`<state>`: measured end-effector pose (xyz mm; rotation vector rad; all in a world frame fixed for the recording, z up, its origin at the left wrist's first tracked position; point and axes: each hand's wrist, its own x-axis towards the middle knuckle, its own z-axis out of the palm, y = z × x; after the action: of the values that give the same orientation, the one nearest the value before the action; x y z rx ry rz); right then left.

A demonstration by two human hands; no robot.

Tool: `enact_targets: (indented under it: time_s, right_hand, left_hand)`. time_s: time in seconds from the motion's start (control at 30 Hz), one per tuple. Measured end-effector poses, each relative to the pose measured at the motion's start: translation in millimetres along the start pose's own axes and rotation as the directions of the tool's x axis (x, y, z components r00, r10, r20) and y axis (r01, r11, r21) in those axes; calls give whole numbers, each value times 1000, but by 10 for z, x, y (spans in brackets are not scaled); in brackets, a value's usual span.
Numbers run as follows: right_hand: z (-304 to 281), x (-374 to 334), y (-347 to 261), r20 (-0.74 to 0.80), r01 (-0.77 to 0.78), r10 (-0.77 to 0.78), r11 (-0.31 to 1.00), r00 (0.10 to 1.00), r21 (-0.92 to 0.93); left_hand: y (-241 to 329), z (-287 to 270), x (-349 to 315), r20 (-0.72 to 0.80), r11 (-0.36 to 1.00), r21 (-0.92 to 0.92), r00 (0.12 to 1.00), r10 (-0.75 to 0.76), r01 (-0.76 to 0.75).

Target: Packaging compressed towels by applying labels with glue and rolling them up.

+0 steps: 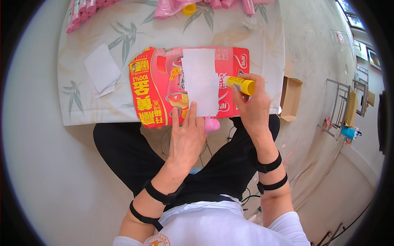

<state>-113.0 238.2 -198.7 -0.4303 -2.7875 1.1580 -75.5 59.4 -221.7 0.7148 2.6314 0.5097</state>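
On the table, a white paper stack [200, 82] lies over a flattened red and yellow printed cardboard [154, 84]. My left hand [186, 137] is at the near edge, its fingertips resting on the cardboard and the paper's lower left corner. A pink roll [211, 125] pokes out beside its thumb, seemingly held in that hand; most of the roll is hidden. Just right of the paper, my right hand [254, 102] grips a yellow glue stick [241, 85] lying nearly sideways, its white tip toward the paper.
More white paper slips [101, 70] lie at the left of the table. Along the far edge are pink rolls [84, 12], a pink plastic bag [174, 7] and a yellow cap [189, 9]. An open cardboard box [291, 99] stands right of the table.
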Motion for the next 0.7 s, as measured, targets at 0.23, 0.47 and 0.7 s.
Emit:
enact_targets:
  time_s: [0.23,0.47,0.7]
  right_hand:
    - [118,19,95,61,172,-171,985,983,-7]
    - [95,-31,114,183,146,-141,989,973,-11]
    - [21,-475,183,244,213,-201,977,949,-26]
  left_hand:
    - [-30,-101,27,71,1000,-13,997,16,-15]
    - [-25,-182,41,98,999,-46,995,24,-20]
    - [-10,-194,66,119,998,-54,993,26,-19]
